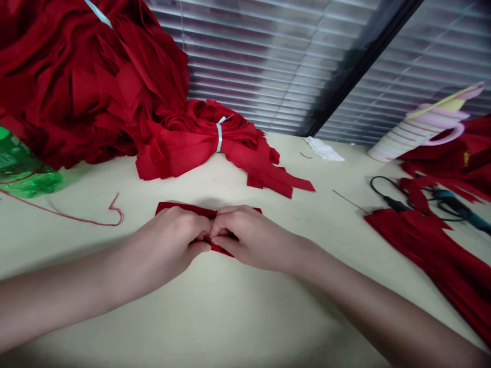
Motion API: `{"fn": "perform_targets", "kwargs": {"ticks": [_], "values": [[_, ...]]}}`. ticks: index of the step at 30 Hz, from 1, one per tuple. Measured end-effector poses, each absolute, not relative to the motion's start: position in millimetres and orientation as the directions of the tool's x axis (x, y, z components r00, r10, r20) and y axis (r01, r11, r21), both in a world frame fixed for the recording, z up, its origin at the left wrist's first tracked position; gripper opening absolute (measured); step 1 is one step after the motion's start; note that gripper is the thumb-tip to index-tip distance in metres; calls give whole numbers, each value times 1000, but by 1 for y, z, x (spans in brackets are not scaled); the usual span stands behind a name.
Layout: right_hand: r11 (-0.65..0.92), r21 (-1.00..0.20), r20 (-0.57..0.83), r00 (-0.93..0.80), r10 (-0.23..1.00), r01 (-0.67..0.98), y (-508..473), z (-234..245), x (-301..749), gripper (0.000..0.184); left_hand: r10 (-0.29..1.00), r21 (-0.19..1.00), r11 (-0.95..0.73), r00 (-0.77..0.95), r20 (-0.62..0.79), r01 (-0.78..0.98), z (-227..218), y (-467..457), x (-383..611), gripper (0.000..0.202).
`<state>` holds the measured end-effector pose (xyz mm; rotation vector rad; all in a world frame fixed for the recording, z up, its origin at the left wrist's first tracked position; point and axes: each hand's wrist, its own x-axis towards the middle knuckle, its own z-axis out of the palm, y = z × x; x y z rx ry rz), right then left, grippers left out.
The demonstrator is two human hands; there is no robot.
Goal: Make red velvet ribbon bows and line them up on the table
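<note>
A small piece of red fabric (192,207) lies on the pale table in front of me, with both hands over its middle. My left hand (180,232) has its thumb and fingers closed in a pinch on the fabric. Right beside it, almost fingertip to fingertip, my right hand (245,235) pinches the same fabric, fingers curled. A tiny light spot shows between the fingertips; I cannot make out what it is. The fabric's upper corners stick out on either side, and most of its centre is hidden by my hands.
Behind my hands lies a tied bundle of red strips (218,138); a larger red heap (88,82) rises at left. A green bottle (23,163) and red thread (92,221) lie at left. At right are a striped mug (414,130), a corded tool (460,209) and folded red fabric (425,245).
</note>
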<state>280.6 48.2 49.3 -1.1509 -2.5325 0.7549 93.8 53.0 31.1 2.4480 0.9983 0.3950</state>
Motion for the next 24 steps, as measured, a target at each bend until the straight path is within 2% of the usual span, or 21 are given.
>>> {"fn": "perform_targets", "kwargs": {"ticks": [8, 12, 17, 24], "values": [[560, -534, 32, -647, 762, 633, 43, 51, 281, 17, 666, 513, -676, 737, 119, 529, 34, 53, 98, 19], [557, -496, 80, -604, 793, 667, 40, 46, 277, 20, 673, 506, -676, 728, 130, 535, 30, 51, 97, 18], [620, -457, 183, -614, 768, 638, 37, 38, 277, 18, 613, 462, -750, 760, 216, 474, 26, 52, 95, 16], [656, -382, 270, -600, 753, 651, 32, 24, 277, 9, 613, 384, -761, 774, 160, 523, 32, 49, 91, 19]]}}
